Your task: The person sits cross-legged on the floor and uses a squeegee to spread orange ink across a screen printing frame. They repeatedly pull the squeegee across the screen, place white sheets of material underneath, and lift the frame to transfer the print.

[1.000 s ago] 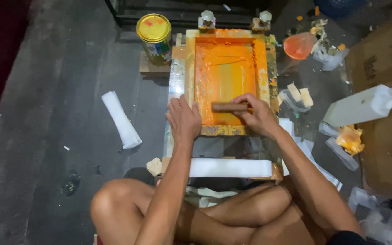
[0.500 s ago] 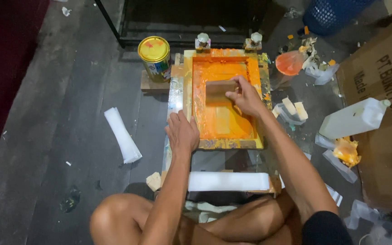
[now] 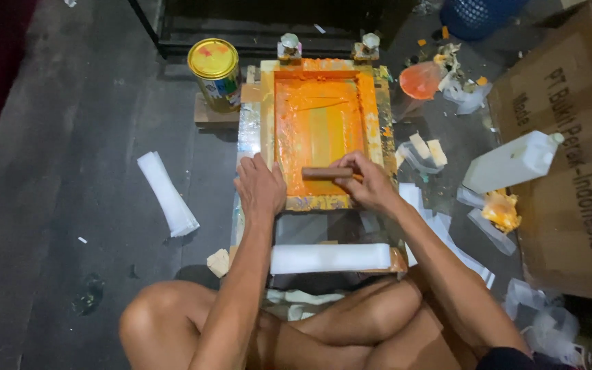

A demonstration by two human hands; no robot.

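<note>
My right hand (image 3: 371, 181) grips the wooden squeegee (image 3: 327, 173) on the orange screen frame (image 3: 320, 130); my left hand (image 3: 258, 188) presses flat on its edge. A yellow-lidded tin (image 3: 215, 72) stands beyond my left hand, a brown carton (image 3: 570, 137) right of my right hand.

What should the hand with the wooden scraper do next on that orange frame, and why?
Probably lift the brown wooden squeegee clear. The right hand holds it at the near end of the orange ink-covered screen frame, with no mesh left to cross, while the left hand presses the frame's near corner.
</note>
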